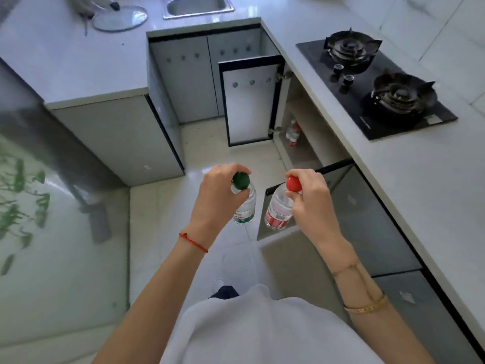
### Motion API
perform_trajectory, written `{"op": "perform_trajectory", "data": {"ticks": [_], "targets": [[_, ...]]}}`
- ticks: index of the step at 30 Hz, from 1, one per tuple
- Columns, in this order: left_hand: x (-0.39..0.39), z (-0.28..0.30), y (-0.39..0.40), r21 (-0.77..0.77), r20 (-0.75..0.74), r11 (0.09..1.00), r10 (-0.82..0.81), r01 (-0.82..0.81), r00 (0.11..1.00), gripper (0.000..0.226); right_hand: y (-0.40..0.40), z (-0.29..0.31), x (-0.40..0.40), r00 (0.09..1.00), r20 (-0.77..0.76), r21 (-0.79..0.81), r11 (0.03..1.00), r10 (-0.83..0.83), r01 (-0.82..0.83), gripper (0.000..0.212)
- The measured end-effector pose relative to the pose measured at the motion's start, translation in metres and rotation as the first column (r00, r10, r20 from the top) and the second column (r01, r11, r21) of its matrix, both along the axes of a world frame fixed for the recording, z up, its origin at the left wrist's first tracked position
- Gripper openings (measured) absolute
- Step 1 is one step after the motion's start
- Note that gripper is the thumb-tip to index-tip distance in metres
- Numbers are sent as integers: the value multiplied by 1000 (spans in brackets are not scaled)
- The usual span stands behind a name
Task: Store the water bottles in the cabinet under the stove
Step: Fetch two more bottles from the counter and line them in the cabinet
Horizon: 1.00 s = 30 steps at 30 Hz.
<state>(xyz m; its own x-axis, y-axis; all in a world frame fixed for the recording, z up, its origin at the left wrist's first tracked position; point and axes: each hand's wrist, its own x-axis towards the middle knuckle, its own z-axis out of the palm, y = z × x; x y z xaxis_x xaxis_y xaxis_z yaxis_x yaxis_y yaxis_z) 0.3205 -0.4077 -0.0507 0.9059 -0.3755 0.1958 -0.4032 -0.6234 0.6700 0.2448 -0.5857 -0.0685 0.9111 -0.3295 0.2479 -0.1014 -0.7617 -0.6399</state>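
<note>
L hand [219, 191] pinches the green-cap bottle [244, 203] by the neck, fingers curled round just under the cap; bottle hangs upright over the floor. R hand [309, 195] grips the red-cap bottle [278, 210] the same way, just beside the 1st. Ahead-right, open cabinet door [250, 101], then the cabinet [301, 132] under the stove [378, 85], w/ a stored bottle [293, 132] already inside. Best approach, I'd say: step fwd, crouch, keep both upright, clear the door edge, set them next to the stored one, one at a time.

Left hand [217, 195] grips green-capped bottle [242, 203]; right hand [309, 198] red-capped bottle [279, 208].
</note>
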Motion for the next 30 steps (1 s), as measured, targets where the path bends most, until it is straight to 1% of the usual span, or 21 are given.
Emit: {"op": "perform_trajectory", "data": {"ticks": [7,14,19,23,27,30], "targets": [[94,-2,68,59,11,998,-18,17,1000,35,72,-9,94,1000,1,27,999,16,-16,33],[187,-7,87,54,-9,998,-40,40,999,36,91,-20,184,1000,-9,0,1000,27,-27,31],[267,-15,72,50,-23,995,-87,89,996,35,79,-31,257,1000,-15,13,1000,-5,5,30],[341,-23,45,85,-46,987,-134,137,990,34,59,-38,325,999,-23,22,999,-39,40,32],[415,-26,9,118,-53,967,-219,224,974,32,31,-39,395,994,-48,62,993,-96,99,30],[466,-27,-22,127,-35,950,-284,287,958,28,10,-42,442,986,-63,49,987,-152,155,31]]}}
